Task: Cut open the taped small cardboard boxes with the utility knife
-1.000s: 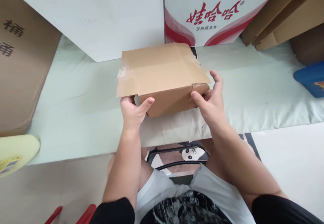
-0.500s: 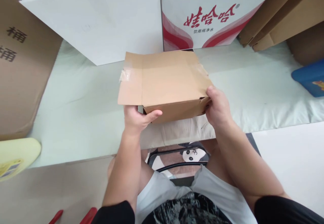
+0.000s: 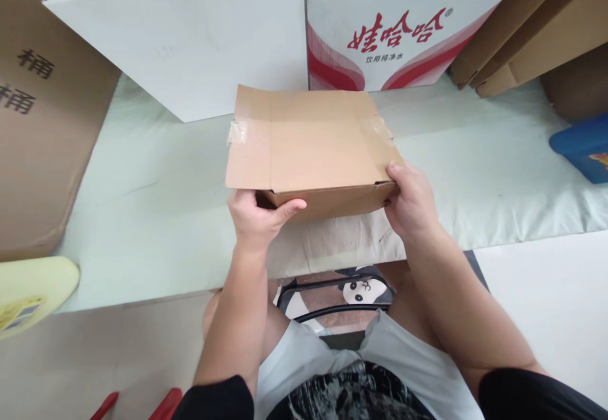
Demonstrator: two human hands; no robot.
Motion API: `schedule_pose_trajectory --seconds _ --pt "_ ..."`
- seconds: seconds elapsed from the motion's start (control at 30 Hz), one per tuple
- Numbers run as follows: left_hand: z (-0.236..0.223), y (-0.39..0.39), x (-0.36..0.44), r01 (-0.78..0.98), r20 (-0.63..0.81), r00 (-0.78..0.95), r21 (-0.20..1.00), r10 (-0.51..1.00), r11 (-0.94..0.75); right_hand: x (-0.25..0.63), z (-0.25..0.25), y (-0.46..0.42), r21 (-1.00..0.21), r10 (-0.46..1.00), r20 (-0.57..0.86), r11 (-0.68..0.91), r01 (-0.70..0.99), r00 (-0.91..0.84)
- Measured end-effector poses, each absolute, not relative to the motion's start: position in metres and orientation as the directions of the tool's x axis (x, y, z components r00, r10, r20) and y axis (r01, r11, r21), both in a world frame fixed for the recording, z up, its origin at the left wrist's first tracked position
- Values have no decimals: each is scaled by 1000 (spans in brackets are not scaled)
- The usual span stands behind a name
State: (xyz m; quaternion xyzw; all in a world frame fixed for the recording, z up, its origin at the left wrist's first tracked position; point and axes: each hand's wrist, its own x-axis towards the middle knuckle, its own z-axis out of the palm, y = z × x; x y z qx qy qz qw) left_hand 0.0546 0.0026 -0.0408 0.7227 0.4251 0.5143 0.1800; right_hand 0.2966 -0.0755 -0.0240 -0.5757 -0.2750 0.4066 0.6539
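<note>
A brown cardboard box [image 3: 327, 141] is between my hands above the pale green cloth. Its left flap sticks outward, with a piece of clear tape at the edge. My left hand [image 3: 256, 217] grips the box's near left corner: the thumb lies along the front side, while the other fingers go out of sight under the flap. At the near right corner, my right hand [image 3: 411, 201] is closed on the box, thumb on top of the right flap and fingers beneath. The inside of the box is hidden.
Behind stand a large white box [image 3: 190, 40] and a white-and-red water carton [image 3: 399, 46]. A big brown carton [image 3: 42, 154] and a yellow container [image 3: 33, 293] flank the left. Folded cardboard [image 3: 536, 33] and a blue container [image 3: 582, 147] are at right.
My right hand has closed from a looser hold onto the right flap and corner. The box has shifted slightly right and turned squarer to me; my left hand keeps its corner.
</note>
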Motion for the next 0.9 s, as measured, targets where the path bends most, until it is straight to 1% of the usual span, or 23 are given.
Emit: schedule_pose_trajectory --seconds 0.07,0.2,0.3,0.4,0.47,0.57,0.7,0.83,0.9 --pt "-41 3 56 382 570 96 736 816 -559 296 -23 -76 -970 828 -104 37 -239 551" --pt "-40 4 56 105 514 38 851 857 -515 298 -24 -76 -961 770 -71 117 -250 634" --pt "-40 6 53 -34 427 105 904 898 -426 301 -26 -74 -954 729 -54 165 -252 682" --pt "-41 9 51 -112 400 170 916 901 -385 303 -26 -73 -942 700 -74 185 -280 711" --pt "-42 11 49 -58 398 156 918 904 -394 303 -26 -73 -934 688 -96 188 -305 720" --pt "-42 13 48 84 382 137 915 914 -395 302 -24 -73 -921 705 -110 193 -338 701" --pt "-43 14 48 201 310 196 916 930 -348 301 -23 -75 -924 746 -101 175 -340 658" --pt "-47 17 51 239 181 109 950 977 -203 298 -23 -76 -945 793 -48 162 -285 608" --pt "-48 18 53 231 160 84 957 983 -176 297 -22 -76 -944 798 -44 163 -287 601"
